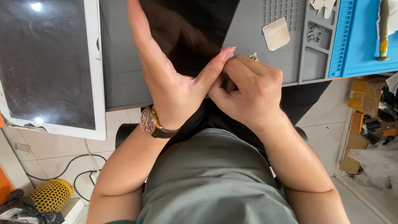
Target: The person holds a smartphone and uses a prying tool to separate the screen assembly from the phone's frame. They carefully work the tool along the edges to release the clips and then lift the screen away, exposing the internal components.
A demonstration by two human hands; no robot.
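Observation:
A large black glass panel (195, 25) stands tilted over the grey work mat (124, 70). My left hand (166, 70), with a brown-strapped watch at the wrist, lies flat against the panel's face, fingers straight up and thumb pressed along its lower right edge. My right hand (248, 89) is curled at that same corner, fingertips pinching the edge beside my left thumb. A small metal tip (253, 56) shows just above my right knuckles; what it belongs to is hidden.
A white-framed tablet (49, 66) with a dark screen lies on the left. A pale plastic card (276, 33) and small screws (314, 33) rest on the mat's tray section. A blue mat (360, 37) carries a yellow-handled tool (383, 29). Boxes and cables sit on the floor.

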